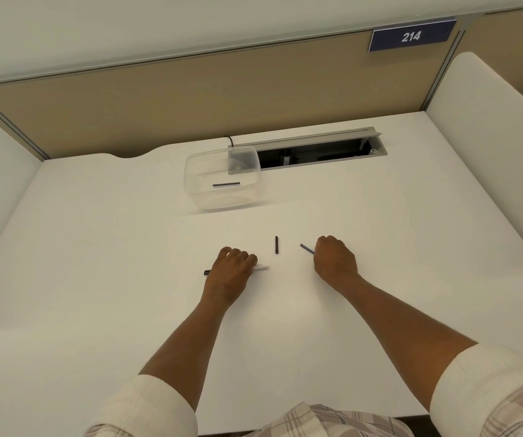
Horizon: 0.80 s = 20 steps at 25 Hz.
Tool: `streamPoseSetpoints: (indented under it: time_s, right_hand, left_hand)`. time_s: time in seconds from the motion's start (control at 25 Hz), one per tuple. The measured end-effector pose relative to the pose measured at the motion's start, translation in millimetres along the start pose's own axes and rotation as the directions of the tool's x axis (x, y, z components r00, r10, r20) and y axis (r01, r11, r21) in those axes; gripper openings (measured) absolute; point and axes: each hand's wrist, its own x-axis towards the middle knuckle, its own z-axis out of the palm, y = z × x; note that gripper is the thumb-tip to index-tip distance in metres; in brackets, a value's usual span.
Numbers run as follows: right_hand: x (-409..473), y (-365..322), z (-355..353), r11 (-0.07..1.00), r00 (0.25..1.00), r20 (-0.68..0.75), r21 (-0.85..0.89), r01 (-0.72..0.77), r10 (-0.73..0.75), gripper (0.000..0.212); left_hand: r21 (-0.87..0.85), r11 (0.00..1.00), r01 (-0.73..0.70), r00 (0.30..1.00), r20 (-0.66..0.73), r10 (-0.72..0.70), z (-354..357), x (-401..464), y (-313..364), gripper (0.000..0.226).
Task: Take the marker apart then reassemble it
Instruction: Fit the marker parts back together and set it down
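Note:
The marker lies in pieces on the white desk (379, 247). My left hand (231, 272) rests over the white marker barrel (261, 269); the barrel's white end pokes out to the right of the hand and a dark end (207, 272) to the left. My right hand (334, 261) is closed on a thin dark ink stick (306, 248) that points up and left. Between the hands a short black piece (276, 245) lies by itself, pointing away from me.
A clear plastic tub (222, 176) stands farther back with a thin dark rod (226, 184) inside. Behind it is an open cable slot (313, 151) in the desk. White side panels flank the desk; a tan partition with a "214" sign (411, 36) closes the back.

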Motion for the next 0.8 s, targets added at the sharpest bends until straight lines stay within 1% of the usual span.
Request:
streamPoseSetpoints:
  time_s: [0.08,0.2,0.28,0.32,0.4,0.48,0.56,0.64,0.8]
  right_hand:
    - [-1,1,-1,0.999,1.000,0.024,-0.038,-0.006,0.007,0.021]
    - [-4,2,-3,0.998,0.999,0.030,-0.066,0.022,-0.020,0.022]
    - [-8,-1,-6,0.997,0.998,0.024,-0.041,0.058,-0.057,0.021]
    - [-10,-5,-8,0.997,0.997,0.022,0.003,0.075,-0.075,0.022]
    - [-14,-13,-12,0.982,0.994,0.057,0.166,0.088,-0.098,0.026]
    - [-20,-24,-13,0.936,0.984,0.108,0.339,0.096,-0.140,0.029]
    - [-25,-33,-11,0.883,0.975,0.104,0.452,0.129,-0.195,0.032]
    - [-29,-41,-11,0.849,0.971,0.080,0.505,0.155,-0.225,0.033]
    - [-35,-46,-12,0.832,0.965,0.052,0.519,0.194,-0.258,0.034]
  left_hand:
    - [-0.025,1.000,0.009,1.000,0.015,-0.009,-4,-2,0,0.015]
    - [-0.101,0.993,0.065,0.996,0.066,-0.059,-14,-7,1,0.005]
    - [-0.149,0.979,0.140,0.986,0.111,-0.124,-17,-10,1,0.013]
    - [-0.163,0.973,0.165,0.982,0.120,-0.146,-17,-12,2,0.016]
    - [-0.184,0.963,0.196,0.977,0.119,-0.176,-18,-15,2,0.021]
    - [-0.194,0.958,0.209,0.975,0.113,-0.190,-20,-16,4,0.024]
    - [-0.209,0.954,0.215,0.975,0.103,-0.197,-24,-18,6,0.022]
    - [-0.234,0.947,0.220,0.975,0.094,-0.204,-27,-19,9,0.022]
    - [-0.271,0.937,0.220,0.975,0.058,-0.212,-33,-24,15,0.020]
